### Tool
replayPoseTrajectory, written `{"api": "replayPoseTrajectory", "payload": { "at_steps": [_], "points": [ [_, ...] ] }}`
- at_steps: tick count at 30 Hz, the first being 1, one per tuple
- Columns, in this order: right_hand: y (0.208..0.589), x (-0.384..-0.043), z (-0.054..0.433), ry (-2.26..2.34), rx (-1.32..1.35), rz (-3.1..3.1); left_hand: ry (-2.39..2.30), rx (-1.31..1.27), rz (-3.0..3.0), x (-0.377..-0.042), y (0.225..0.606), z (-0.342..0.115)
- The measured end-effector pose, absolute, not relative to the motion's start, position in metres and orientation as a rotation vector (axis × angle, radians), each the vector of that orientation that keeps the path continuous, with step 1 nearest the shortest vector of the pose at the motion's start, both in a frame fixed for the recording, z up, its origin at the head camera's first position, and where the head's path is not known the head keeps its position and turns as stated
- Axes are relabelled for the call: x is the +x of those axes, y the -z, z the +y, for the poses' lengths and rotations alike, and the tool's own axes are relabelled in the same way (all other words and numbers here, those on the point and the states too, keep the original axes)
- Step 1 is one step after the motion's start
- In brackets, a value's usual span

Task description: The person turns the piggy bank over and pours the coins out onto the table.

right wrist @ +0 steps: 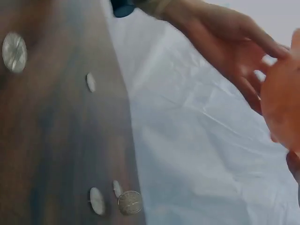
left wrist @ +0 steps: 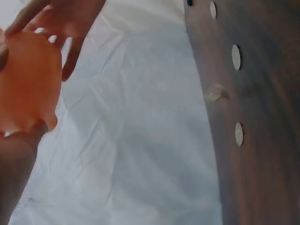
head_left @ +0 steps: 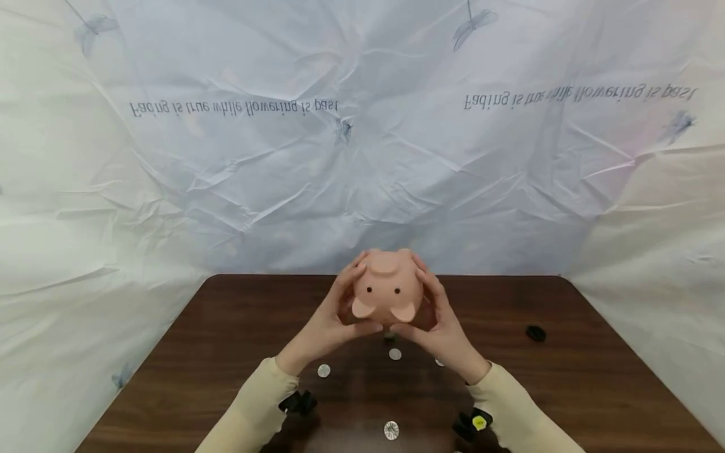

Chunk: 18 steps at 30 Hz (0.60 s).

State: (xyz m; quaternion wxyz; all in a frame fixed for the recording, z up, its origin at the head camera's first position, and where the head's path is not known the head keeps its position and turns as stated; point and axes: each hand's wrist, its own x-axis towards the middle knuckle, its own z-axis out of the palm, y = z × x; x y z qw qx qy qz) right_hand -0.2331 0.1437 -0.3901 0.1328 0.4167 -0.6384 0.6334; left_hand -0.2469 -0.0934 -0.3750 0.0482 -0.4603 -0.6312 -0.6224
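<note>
A pink piggy bank [head_left: 391,289] is held up above the dark wooden table, its black eyes and ears showing in the head view and its snout at the top. My left hand [head_left: 340,308] grips one side of it, thumb underneath and fingers along the side. On the other side my right hand [head_left: 438,318] holds it the same way, the two thumbs close together. Just below the thumbs is a small dark, blurred disc; the left wrist view shows a blurred coin [left wrist: 215,92] there. Both wrist views catch the bank's orange-pink body [right wrist: 283,101] between the hands.
Several silver coins lie scattered on the table [head_left: 238,340], among them one coin [head_left: 391,430] near the front and another [head_left: 324,370] by the left wrist. A small black object [head_left: 535,333] lies at the right. Wrinkled printed cloth [head_left: 362,176] hangs behind and beside the table.
</note>
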Motion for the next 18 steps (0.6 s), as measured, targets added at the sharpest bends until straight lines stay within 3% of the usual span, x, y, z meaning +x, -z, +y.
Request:
{"api": "replayPoseTrajectory", "payload": {
  "at_steps": [7,14,18],
  "points": [
    [0.39,-0.2365,0.1416,-1.984,0.603,-2.305,1.905,-0.881,-2.434,-0.2521,0.3809,-0.085],
    [0.3851,-0.2363,0.1474,-1.555,1.29,-1.814,1.585,-1.427,-1.913,-0.252,0.373,-0.0884],
    [0.3904,-0.2413,0.1453,-1.708,1.021,-2.025,1.628,-1.249,-2.157,-0.2532,0.3733,-0.0933]
  ]
}}
